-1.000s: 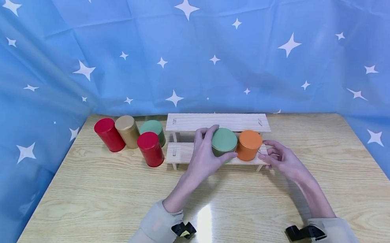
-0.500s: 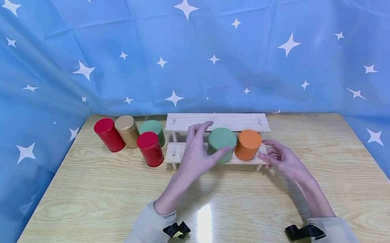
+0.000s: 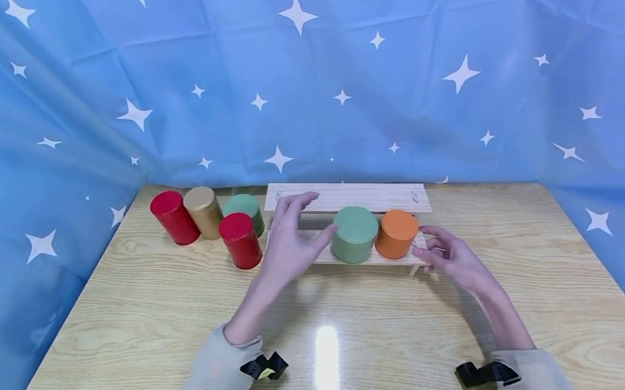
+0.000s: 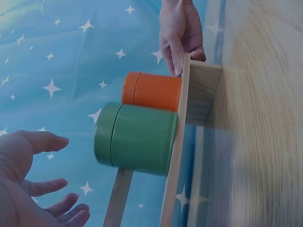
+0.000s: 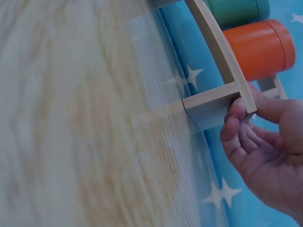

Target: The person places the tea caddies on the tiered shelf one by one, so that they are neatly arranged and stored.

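Observation:
On the lower step of a small two-tier wooden shelf [image 3: 346, 196] stand a green canister [image 3: 354, 236] and, just right of it, an orange canister [image 3: 396, 235]. My left hand [image 3: 291, 237] hovers over the shelf's left part, apart from the green canister, thumb and fingers spread and holding nothing. In the left wrist view a gap separates that hand [image 4: 33, 184] from the green canister [image 4: 139, 139]. At the shelf's right end my right hand [image 3: 449, 254] pinches the edge of the lower board. The right wrist view shows its thumb and curled fingers round the board end [image 5: 248, 106].
Left of the shelf stand two red canisters [image 3: 175, 217] [image 3: 241, 240], a gold canister [image 3: 204, 211] and a second green canister [image 3: 245, 210]. A blue star-patterned cloth [image 3: 324, 82] hangs behind the wooden table [image 3: 388, 349].
My left hand has let go of the green canister and moved left, away from it. The green canister stays on the lower step. My right hand keeps its place at the shelf end.

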The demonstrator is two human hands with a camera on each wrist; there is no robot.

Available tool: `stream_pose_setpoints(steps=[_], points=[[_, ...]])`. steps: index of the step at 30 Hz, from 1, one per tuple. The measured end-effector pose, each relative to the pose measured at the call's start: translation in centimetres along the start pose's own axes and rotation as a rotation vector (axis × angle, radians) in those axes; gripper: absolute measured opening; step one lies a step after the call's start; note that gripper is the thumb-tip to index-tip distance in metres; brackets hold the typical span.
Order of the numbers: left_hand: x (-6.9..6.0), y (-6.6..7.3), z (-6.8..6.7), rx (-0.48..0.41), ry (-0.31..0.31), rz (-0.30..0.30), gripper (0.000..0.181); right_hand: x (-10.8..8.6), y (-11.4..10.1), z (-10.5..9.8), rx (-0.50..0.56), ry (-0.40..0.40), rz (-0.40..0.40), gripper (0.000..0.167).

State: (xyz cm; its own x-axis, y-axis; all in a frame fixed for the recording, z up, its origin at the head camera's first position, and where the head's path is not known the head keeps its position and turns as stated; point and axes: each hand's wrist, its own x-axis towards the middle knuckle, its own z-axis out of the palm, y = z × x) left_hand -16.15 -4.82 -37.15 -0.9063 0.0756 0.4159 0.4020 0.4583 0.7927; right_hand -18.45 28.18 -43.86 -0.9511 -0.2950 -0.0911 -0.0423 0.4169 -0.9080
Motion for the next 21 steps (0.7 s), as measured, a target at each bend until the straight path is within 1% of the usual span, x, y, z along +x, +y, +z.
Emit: stream_pose_setpoints(steps=[4,9,14,21], points=[[-0.1,-0.5,-0.8,0.000,0.006,0.026,0.056,0.0,0.1,0.0,0.004,0.001,-0.006,0.067],[0.0,-1.2,-1.9,0.009,0.018,0.043,0.054,0.0,0.2,0.1,0.006,0.001,-0.017,0.065],[0.1,-2.0,-3.1,0.018,0.043,0.039,0.052,0.0,0.2,0.1,0.007,0.001,-0.017,0.066],[-0.2,-3.2,-4.9,0.068,0.074,0.043,0.051,0.1,0.1,0.1,0.003,0.005,-0.015,0.067]])
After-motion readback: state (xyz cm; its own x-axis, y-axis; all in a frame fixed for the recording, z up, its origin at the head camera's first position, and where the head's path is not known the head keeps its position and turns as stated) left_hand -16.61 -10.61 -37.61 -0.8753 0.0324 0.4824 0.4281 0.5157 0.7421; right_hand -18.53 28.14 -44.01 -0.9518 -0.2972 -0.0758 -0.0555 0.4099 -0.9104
